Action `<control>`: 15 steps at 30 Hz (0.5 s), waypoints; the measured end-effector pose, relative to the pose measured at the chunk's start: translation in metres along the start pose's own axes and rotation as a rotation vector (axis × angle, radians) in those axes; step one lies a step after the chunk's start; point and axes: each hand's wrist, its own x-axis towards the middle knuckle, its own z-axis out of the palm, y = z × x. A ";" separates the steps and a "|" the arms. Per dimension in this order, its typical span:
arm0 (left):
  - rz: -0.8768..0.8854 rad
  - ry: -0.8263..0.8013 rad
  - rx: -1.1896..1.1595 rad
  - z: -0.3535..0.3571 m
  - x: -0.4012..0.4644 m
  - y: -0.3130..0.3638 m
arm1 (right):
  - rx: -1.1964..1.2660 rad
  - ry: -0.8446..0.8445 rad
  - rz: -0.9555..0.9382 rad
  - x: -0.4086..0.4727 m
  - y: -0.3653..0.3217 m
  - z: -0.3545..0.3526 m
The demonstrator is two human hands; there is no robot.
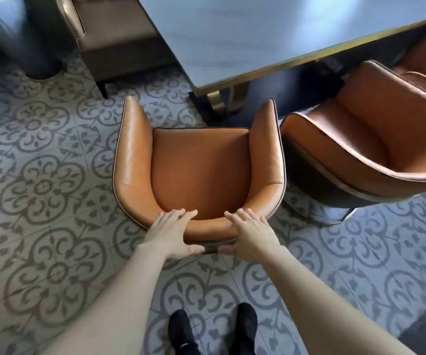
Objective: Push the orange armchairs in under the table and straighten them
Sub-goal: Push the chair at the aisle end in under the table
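**Orange armchair gripped by its back, short of the table**

Orange leather covers the near armchair (199, 170), which stands on the floor just off the table's (271, 34) near corner, its seat not under the top and its two armrests pointing toward the table. Both bare forearms reach forward and down to its curved backrest. The left hand (172, 233) lies over the top of the backrest left of centre, fingers spread across the inner edge and the thumb wrapped down behind the back. The right hand (251, 234) mirrors it right of centre, fingers draped over the rim, thumb behind. Both hands are clasped loosely on the backrest, neither a tight fist nor flat and free.

A second orange armchair (360, 152) stands just beside the near armchair's right armrest, angled, its front tucked partly under the table edge. Part of a third orange seat shows beyond it.

The table has a pale grey top with a gold rim and a gold base (222, 98). Across from the near armchair sits a brown upholstered seat (109, 39). The floor (43, 188) is tiled with grey floral scrollwork. Two black shoes (212, 331) stand behind the near armchair.
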 end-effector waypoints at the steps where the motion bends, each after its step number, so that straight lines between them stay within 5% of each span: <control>1: 0.017 -0.008 0.014 0.002 0.002 -0.002 | -0.015 -0.002 -0.015 0.001 0.000 0.003; 15: 0.085 0.240 0.014 0.027 0.022 -0.016 | -0.013 0.133 0.071 0.028 -0.009 0.037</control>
